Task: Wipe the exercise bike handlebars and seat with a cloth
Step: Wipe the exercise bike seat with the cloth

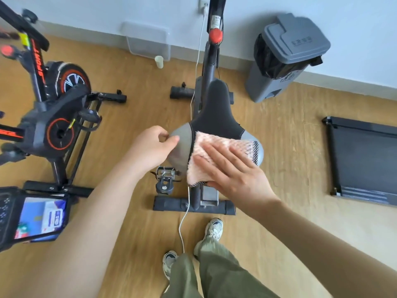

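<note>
On the seat (217, 117) we pressed the cloth (214, 151) flat under our open right hand (234, 175), while our left hand (152, 145) pinched its left edge, apparently steadying it.

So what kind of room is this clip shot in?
Probably a small home or office workout room. A second exercise bike stands to the left of the one whose seat is being wiped, a flat black treadmill lies on the wood floor, and a grey bin stands by the wall.

Home gym room: 2 exercise bikes (206, 104), treadmill (363, 160), wood floor (279, 147)
</note>
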